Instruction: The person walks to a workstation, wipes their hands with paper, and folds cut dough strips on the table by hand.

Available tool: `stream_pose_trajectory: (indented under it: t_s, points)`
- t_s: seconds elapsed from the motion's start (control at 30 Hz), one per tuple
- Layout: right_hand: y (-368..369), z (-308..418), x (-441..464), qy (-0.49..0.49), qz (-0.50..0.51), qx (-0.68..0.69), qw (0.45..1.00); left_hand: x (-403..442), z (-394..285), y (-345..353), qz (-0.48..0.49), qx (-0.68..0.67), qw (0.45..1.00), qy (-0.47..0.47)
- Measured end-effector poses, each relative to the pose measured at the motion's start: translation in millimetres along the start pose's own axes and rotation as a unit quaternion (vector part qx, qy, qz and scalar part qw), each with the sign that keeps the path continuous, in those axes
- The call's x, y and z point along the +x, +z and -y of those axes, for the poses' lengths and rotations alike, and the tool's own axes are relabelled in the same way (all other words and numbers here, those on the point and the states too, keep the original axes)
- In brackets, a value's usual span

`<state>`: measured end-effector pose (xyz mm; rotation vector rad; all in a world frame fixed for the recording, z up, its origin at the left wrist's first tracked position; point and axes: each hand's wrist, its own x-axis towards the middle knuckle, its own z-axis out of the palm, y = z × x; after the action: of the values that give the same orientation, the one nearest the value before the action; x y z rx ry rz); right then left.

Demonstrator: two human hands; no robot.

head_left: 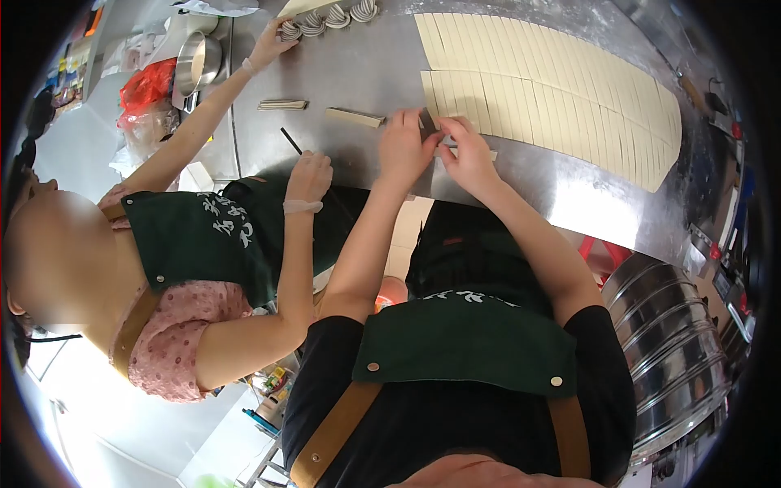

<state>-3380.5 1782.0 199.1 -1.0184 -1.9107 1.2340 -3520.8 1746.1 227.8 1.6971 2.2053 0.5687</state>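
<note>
My left hand (pixel 404 148) and my right hand (pixel 469 156) are close together at the near left corner of a cut dough sheet (pixel 553 89). Between their fingertips is a short dough strip (pixel 432 119), pale with a dark grey face beside the left fingers. Both hands are pinched closed on it; my fingers partly hide it. A pale piece of dough (pixel 493 154) shows beside my right hand. To the left lie a stacked dough strip (pixel 355 117) and another layered strip (pixel 282 105) with dark lines.
A co-worker's gloved hand (pixel 307 177) holds a thin dark stick (pixel 290 141); their other hand (pixel 272 47) touches striped twisted dough pieces (pixel 338 16). A metal bowl (pixel 199 63) and red bag (pixel 148 85) stand left. Stacked steamers (pixel 667 350) are at my right.
</note>
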Motion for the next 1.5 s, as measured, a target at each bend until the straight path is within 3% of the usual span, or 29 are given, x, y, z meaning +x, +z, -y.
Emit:
stream_pose_trajectory:
  t_s: [0.1,0.2,0.3,0.4,0.53,0.73,0.83,0.93,1.03,1.13,1.23,1.37,1.5]
  points:
    - [-11,-8,-12,0.024,-0.028,0.023,0.999,2,1,34,-0.055,0.016,0.995,-0.087]
    - [-24,-10,-25,0.041,-0.033,0.035,0.998,6,-7,43,-0.045,-0.007,0.982,-0.183]
    - [-32,-10,-40,0.054,-0.033,0.061,0.996,4,-11,46,-0.060,-0.085,0.968,-0.227]
    - [-42,-9,-50,0.062,-0.033,0.085,0.994,0,-2,44,-0.087,-0.100,0.972,-0.194]
    - [-49,-13,-53,0.059,-0.032,0.103,0.992,-3,1,34,-0.081,-0.050,0.992,-0.084]
    - [-53,-19,-53,0.065,0.000,0.089,0.994,-26,-28,-4,0.001,-0.040,0.996,-0.084]
    - [-60,0,-42,-0.059,-0.027,0.004,0.998,-37,-53,-34,0.032,-0.135,0.984,-0.110]
    - [-55,4,-40,-0.056,0.020,0.071,0.996,-44,-76,-52,0.062,-0.288,0.943,-0.151]
    - [-55,-4,-54,0.119,0.097,0.344,0.927,-51,-63,-36,0.122,-0.405,0.877,-0.228]
    - [-68,-20,-71,0.125,0.101,0.245,0.956,-56,-48,-15,0.233,-0.463,0.807,-0.284]
    - [-80,-28,-85,0.172,0.075,0.247,0.951,-64,-42,8,0.324,-0.526,0.712,-0.334]
    - [-85,-50,-95,0.196,0.073,0.182,0.961,-70,-37,21,0.350,-0.496,0.735,-0.303]
    - [-84,-65,-93,0.206,0.037,0.163,0.964,-71,-21,44,0.234,-0.469,0.791,-0.317]
